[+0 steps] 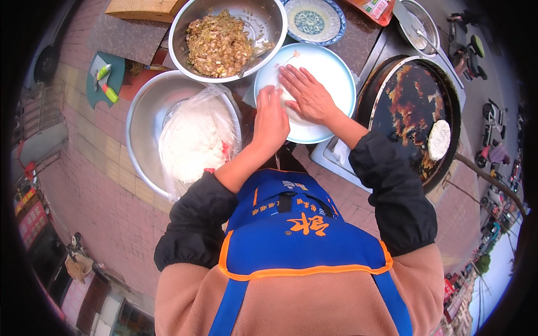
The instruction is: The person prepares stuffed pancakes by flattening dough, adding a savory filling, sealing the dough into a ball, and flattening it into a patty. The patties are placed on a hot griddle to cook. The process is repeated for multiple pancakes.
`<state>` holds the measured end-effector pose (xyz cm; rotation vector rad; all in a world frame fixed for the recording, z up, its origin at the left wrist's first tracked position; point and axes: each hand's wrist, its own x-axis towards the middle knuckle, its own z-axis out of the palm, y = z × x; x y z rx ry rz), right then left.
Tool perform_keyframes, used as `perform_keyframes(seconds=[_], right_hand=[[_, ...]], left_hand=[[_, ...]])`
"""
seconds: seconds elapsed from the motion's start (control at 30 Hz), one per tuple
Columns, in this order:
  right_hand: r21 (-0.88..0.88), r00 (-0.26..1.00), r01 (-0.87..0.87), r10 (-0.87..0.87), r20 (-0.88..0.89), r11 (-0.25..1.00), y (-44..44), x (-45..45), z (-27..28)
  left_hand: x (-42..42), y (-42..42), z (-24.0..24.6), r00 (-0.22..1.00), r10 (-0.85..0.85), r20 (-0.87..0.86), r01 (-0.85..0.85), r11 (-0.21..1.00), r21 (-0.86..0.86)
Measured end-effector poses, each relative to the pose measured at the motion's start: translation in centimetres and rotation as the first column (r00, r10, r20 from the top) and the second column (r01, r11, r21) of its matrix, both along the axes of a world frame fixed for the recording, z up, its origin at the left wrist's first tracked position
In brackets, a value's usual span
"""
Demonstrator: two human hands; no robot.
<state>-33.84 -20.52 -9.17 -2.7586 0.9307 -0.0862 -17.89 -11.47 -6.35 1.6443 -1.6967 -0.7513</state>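
Observation:
In front of me a white plate (336,101) with a pale blue rim carries a piece of white dough (299,119), mostly covered by my hands. My right hand (310,94) lies flat over the dough, palm down. Curled fingers of my left hand (272,119) meet the dough's left edge; whether they pinch it is hidden. To the left, a steel basin (145,113) holds a large mass of white dough (191,143) partly under clear plastic film. Behind it, a steel bowl (269,29) contains chopped filling (220,44).
At right, a round black griddle pan (403,105) with browned residue bears one flat dough round (439,140). Behind the plate sits a blue-patterned plate (313,21). A metal spatula (437,48) rests across a steel bowl (431,19). A wooden board (143,8) lies far left.

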Motion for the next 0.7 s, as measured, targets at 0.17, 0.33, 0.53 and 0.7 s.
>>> perform_keyframes(seconds=[0.17,0.33,0.53,0.7], right_hand=[[0.288,0.851,0.168,-0.287,0.441,0.943,0.8,-2.3,0.2],[0.495,0.483,0.562,-0.749,0.454,0.663,4.2,-1.9,-1.3],[0.095,0.871,0.437,-0.447,0.203,0.894,2.0,0.4,-1.6],[0.426,0.721,0.275,-0.478,0.501,0.862,2.2,-2.5,1.7]], left_hand=[[0.0,-4.0,-1.8,0.998,0.007,-0.058,-0.010,0.999,-0.053],[-1.4,-3.9,-2.4,0.972,-0.135,-0.195,0.148,0.988,0.053],[-1.7,-1.1,-0.9,0.961,0.061,-0.270,0.043,0.931,0.362],[-0.1,-2.1,0.4,0.995,-0.026,-0.101,0.052,0.965,0.256]])
